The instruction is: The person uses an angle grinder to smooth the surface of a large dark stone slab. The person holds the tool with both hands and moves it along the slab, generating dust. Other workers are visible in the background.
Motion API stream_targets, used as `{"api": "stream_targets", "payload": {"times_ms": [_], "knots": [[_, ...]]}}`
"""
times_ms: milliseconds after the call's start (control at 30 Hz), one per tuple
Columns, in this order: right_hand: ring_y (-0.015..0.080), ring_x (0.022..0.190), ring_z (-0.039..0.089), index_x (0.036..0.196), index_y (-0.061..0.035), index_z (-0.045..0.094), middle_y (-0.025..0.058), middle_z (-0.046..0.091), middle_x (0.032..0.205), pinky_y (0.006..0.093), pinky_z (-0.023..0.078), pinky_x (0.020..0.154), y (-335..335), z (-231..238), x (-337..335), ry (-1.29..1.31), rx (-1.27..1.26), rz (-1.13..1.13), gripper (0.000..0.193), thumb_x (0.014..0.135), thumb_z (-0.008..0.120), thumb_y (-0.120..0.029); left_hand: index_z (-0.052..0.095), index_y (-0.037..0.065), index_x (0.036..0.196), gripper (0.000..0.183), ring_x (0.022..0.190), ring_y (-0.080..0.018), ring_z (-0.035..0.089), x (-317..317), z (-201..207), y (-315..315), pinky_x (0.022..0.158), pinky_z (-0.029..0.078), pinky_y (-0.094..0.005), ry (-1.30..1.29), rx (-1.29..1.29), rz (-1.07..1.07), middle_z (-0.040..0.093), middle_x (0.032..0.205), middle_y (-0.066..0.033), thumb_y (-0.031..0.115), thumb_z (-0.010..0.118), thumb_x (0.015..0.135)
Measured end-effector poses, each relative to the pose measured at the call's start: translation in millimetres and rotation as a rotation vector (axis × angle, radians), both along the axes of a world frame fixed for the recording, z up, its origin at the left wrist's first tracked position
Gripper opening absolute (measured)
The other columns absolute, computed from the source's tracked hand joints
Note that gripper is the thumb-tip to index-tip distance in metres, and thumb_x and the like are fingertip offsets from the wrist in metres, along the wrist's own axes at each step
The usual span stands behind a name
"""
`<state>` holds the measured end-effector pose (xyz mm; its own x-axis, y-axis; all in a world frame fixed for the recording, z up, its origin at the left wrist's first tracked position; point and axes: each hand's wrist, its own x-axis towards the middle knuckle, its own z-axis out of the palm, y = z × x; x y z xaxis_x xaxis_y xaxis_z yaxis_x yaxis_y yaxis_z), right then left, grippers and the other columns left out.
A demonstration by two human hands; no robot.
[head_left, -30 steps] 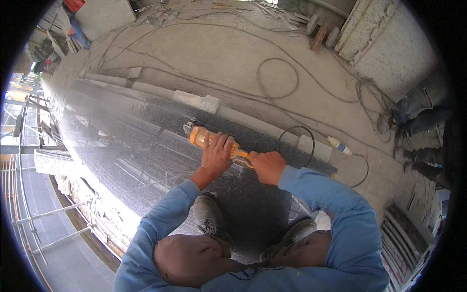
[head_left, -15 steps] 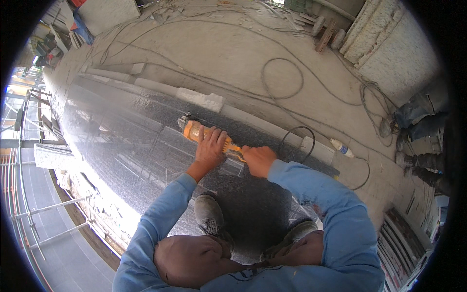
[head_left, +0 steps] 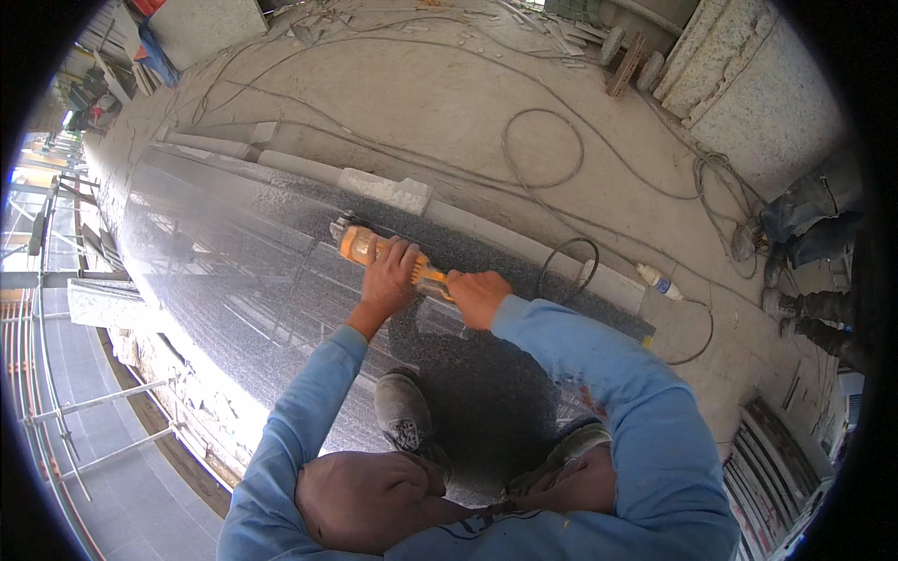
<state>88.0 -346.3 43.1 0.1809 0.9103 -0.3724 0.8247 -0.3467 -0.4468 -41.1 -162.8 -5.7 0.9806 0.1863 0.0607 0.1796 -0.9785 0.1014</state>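
Observation:
Both my hands are on an orange angle grinder (head_left: 356, 245), held near the far edge of a dark polished stone slab (head_left: 271, 243). My left hand (head_left: 390, 273) wraps over the grinder's body behind its head. Around the rear handle, my right hand (head_left: 480, 294) is closed. The grinder's head points to the far left, at the slab's surface; whether its disc touches the stone cannot be made out. Pale dust hazes the slab's left part. My shoe (head_left: 402, 411) rests on the slab just below my left hand.
A black power cord (head_left: 597, 257) loops right of the grinder to a white and blue connector (head_left: 659, 281). Pale stone strips (head_left: 383, 190) line the slab's far edge. More cables (head_left: 543, 112) coil across the dusty floor. Another person's legs (head_left: 814, 234) are at right; metal railings (head_left: 103, 402) stand left.
The grinder and both my hands have shifted a little to the left and slightly away along the slab. My grip on it is the same.

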Motion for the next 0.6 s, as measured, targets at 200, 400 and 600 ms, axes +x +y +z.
{"api": "stream_targets", "payload": {"times_ms": [200,400,600], "knots": [[0.0315,0.088,0.074,0.106,-0.0005,0.06,0.0173,0.073,0.092,0.0434,0.058,0.075,8,-8,-3,-0.008,0.011,-0.043,0.021,0.088,0.065,-0.011,0.051,0.012,0.127,0.071,0.13,-0.0312,0.05,0,-1,5,0.118,0.023,-0.0621,-0.009,-0.009,-0.004,0.056,0.124,-0.01,0.014,0.085,0.065],[0.0308,0.091,0.074,0.107,-0.0015,0.062,0.016,0.074,0.096,0.0432,0.058,0.078,20,-6,-5,-0.01,-0.001,-0.03,0.021,0.091,0.064,-0.015,0.05,0.012,0.13,0.085,0.125,-0.0319,0.054,-3,-2,17,0.116,0.028,-0.0601,-0.057,-0.001,-0.014,0.056,0.124,-0.0107,0.011,0.09,0.055],[0.0335,0.09,0.073,0.108,0.0016,0.057,0.0195,0.073,0.092,0.0444,0.057,0.077,16,-2,-4,0.03,-0.04,-0.052,0.031,0.081,0.069,-0.008,0.051,0.012,0.126,0.074,0.13,-0.0295,0.051,-4,0,11,0.117,0.026,-0.0616,-0.048,0.019,-0.013,0.057,0.124,-0.0091,0.013,0.087,0.062]]}}
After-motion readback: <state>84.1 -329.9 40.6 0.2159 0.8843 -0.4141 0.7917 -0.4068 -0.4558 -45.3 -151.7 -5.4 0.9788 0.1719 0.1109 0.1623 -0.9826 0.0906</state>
